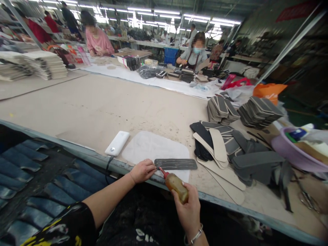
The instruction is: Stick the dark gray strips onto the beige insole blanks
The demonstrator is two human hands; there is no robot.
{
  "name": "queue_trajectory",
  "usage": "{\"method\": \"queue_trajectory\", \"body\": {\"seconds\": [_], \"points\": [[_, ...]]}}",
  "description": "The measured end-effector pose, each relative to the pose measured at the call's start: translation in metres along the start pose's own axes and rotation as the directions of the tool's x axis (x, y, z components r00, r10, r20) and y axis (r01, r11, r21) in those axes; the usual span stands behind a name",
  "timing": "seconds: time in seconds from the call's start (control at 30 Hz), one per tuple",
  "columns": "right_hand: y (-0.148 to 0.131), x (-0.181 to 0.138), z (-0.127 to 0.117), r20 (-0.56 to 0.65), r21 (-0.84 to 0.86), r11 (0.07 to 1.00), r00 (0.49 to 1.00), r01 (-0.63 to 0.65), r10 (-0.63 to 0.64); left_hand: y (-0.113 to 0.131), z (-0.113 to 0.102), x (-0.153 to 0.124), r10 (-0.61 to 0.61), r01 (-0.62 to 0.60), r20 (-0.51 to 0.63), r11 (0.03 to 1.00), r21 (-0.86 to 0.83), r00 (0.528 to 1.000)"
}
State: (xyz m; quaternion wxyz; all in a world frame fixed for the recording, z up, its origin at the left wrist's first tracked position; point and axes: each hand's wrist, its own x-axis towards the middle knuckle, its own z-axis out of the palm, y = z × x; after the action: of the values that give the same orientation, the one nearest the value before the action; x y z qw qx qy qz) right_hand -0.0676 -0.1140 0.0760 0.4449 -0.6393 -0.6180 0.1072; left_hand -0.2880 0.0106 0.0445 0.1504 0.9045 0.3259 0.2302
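Note:
My right hand [188, 208] is wrapped round a squeeze bottle [178, 187] of amber-brown liquid, tilted so its red nozzle meets the left end of a dark grey strip [176, 164]. Shiny lines of what looks like glue run along that strip. It lies flat on a white sheet [156, 145] with rounded corners, near the table's front edge. With fingers bent together, my left hand [144, 169] grips the strip's left end; the fingertips are partly hidden.
A white power bank [117, 143] with a cable lies left of the sheet. Loose beige strips [218, 145] and dark pieces [261, 165] lie to the right, before stacked pieces [217, 107]. Beyond are a purple basin [287, 147] and scissors [309, 200]. Co-workers sit across the table.

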Motion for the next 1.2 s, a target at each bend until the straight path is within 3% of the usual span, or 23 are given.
{"method": "queue_trajectory", "body": {"seconds": [0.17,0.33,0.53,0.73,0.97,1.2], "points": [[0.008,0.0,-0.007,0.003,-0.047,0.998,0.999,-0.033,0.033,0.0,-0.001,0.0,0.016,-0.016,-0.022,1.0,-0.011,1.0],[0.038,0.003,-0.036,-0.186,-0.225,0.964,0.977,-0.142,0.1,0.001,-0.002,0.002,0.027,-0.027,-0.014,1.0,-0.006,1.0],[0.062,0.007,-0.062,-0.319,-0.38,0.909,0.947,-0.172,0.046,-0.001,-0.001,0.001,0.015,-0.015,-0.005,1.0,0.006,1.0],[0.066,0.008,-0.063,-0.359,-0.358,0.905,0.929,-0.228,0.091,-0.001,-0.001,0.001,0.014,-0.014,-0.007,1.0,0.001,1.0],[0.056,0.008,-0.052,-0.314,-0.326,0.929,0.947,-0.174,0.067,-0.001,-0.001,0.002,0.022,-0.023,-0.048,0.999,-0.028,0.999],[0.053,0.006,-0.064,-0.454,-0.267,0.924,0.882,-0.275,0.131,-0.002,-0.001,0.002,0.006,-0.008,-0.028,0.999,-0.044,1.0]]}}
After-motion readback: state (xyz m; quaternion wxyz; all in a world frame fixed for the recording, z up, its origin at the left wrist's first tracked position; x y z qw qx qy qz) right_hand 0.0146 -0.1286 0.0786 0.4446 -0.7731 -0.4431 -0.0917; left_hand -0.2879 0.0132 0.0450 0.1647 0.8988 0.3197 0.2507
